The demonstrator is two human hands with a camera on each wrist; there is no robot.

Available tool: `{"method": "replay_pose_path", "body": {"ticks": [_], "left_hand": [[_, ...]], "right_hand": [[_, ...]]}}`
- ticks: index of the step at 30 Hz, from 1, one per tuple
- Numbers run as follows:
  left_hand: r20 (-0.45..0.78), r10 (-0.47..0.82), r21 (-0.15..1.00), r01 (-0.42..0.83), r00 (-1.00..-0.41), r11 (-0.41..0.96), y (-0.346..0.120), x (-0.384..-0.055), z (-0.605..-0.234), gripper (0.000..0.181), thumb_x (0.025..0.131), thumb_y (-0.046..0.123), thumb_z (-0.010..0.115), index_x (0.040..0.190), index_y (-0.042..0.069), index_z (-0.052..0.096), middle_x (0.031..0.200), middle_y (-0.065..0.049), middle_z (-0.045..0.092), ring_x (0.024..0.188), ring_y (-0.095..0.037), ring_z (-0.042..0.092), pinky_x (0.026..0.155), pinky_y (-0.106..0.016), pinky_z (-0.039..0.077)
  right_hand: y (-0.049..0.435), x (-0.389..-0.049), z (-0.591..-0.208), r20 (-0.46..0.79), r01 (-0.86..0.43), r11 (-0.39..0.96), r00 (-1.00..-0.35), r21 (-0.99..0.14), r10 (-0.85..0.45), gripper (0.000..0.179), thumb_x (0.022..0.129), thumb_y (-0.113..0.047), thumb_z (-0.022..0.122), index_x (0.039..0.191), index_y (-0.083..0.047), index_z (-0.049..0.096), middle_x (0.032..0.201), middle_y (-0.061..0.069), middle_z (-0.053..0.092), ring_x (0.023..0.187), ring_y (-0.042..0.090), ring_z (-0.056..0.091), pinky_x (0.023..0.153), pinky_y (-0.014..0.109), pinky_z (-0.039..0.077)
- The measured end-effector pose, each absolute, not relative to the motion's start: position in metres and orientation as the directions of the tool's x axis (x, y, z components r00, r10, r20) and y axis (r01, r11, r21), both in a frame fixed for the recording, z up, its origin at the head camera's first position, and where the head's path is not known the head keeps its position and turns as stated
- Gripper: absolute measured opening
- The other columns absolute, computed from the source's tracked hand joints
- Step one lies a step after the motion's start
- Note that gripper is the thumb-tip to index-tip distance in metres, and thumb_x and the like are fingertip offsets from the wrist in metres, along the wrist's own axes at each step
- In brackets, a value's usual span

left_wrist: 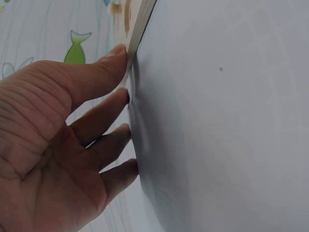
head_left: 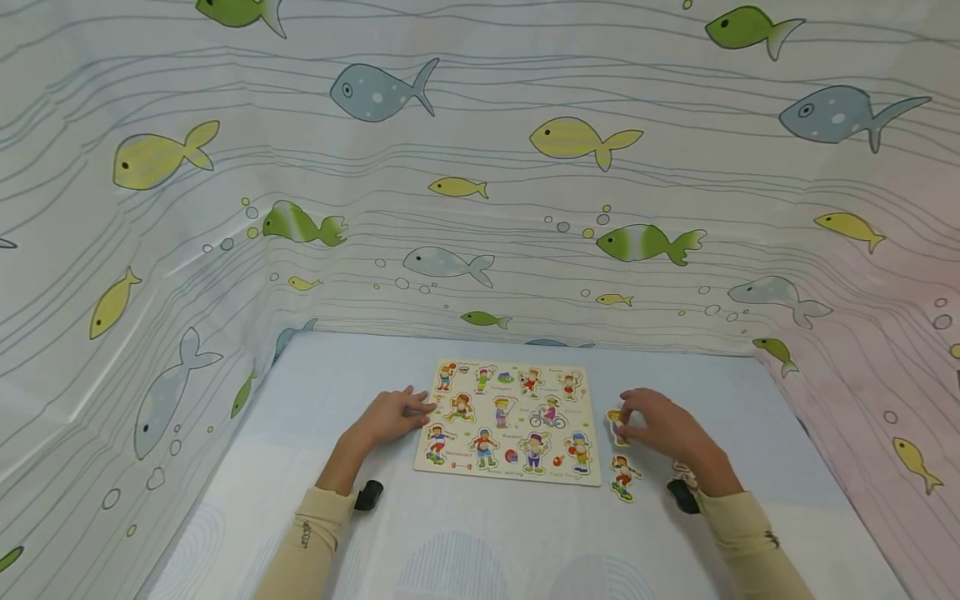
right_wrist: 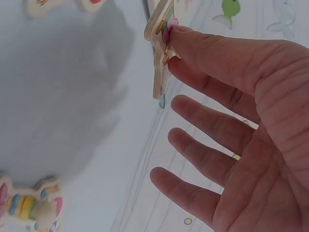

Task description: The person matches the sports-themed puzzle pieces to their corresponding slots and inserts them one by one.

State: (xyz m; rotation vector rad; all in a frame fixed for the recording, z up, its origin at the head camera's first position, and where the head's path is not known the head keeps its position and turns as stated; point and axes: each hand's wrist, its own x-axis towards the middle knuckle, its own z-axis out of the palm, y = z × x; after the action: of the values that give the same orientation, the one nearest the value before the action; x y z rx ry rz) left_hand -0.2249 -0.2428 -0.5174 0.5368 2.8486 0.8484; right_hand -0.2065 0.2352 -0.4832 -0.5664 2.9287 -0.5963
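Note:
A pale wooden puzzle board (head_left: 422, 462) with colourful sports figures lies flat on the table. My left hand (head_left: 393, 417) rests at its left edge; in the left wrist view the thumb (left_wrist: 113, 65) touches the board's edge and the other fingertips meet the tabletop. Right of the board, my right hand (head_left: 663, 425) pinches a wooden puzzle piece (right_wrist: 159, 38) by thumb and forefinger, the remaining fingers spread loosely. Just below it lies a loose skateboarder piece (head_left: 623, 479).
Another piece (head_left: 682, 472) shows partly beneath the right wrist. The light blue and white table (head_left: 450, 533) meets fish-patterned sheeting (head_left: 510, 275) at the back and both sides. Each wrist wears a small black device (head_left: 368, 496).

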Motion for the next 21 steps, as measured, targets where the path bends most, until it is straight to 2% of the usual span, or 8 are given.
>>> {"method": "replay_pose_path", "body": {"ticks": [21], "left_hand": [[-0.019,0.353,0.553,0.284,-0.935,0.783,-0.243,-0.225,-0.519,0.029,0.09,0.019,0.073,0.117,0.011,0.073,0.135,-0.012,0.058,0.136,-0.042,0.039,0.11,-0.061,0.028]], "right_hand": [[0.181,-0.229,-0.476,-0.003,-0.42,0.801,-0.885,-0.427,-0.466,0.015,0.086,-0.025,0.078,0.081,-0.018,0.066,0.134,0.018,0.058,0.128,0.04,0.048,0.101,0.056,0.042]]}}
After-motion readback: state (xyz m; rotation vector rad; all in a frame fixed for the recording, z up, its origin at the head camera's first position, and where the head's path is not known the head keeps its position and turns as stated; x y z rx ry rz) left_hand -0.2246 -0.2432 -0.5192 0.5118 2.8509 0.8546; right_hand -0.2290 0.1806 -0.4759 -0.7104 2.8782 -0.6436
